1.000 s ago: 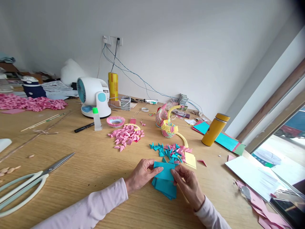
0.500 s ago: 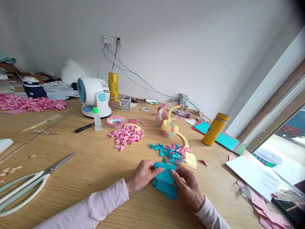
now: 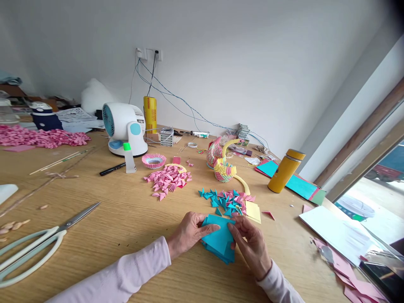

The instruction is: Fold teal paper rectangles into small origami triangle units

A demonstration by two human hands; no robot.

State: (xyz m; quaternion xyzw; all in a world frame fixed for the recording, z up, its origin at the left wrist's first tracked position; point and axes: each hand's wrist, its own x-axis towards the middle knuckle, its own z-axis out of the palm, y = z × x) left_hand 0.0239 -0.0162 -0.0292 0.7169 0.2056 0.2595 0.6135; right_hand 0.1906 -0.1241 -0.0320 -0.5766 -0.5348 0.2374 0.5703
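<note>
A blue paper sheet (image 3: 218,232) is pinched at its two sides between my hands, above a small stack of blue paper sheets (image 3: 221,256) on the table. My left hand (image 3: 191,233) grips the left edge, thumb on top. At the right edge, my right hand (image 3: 251,242) has thumb and fingers closed on the paper. Just beyond them lie folded blue paper triangles (image 3: 227,203), mixed with pink ones, and a pad of pale yellow paper (image 3: 253,211).
Large scissors (image 3: 50,240) lie at the left. Folded pink pieces (image 3: 167,180), a paper bowl (image 3: 153,160) and a fan (image 3: 123,126) are farther back. Woven paper figures (image 3: 224,168) stand mid-table, a yellow flask (image 3: 285,171) to their right. White paper (image 3: 331,235) rests near the window.
The blue sheet in my fingers has tilted and dropped nearer the stack, covering more of it. My right thumb has shifted slightly; the table things are unchanged.
</note>
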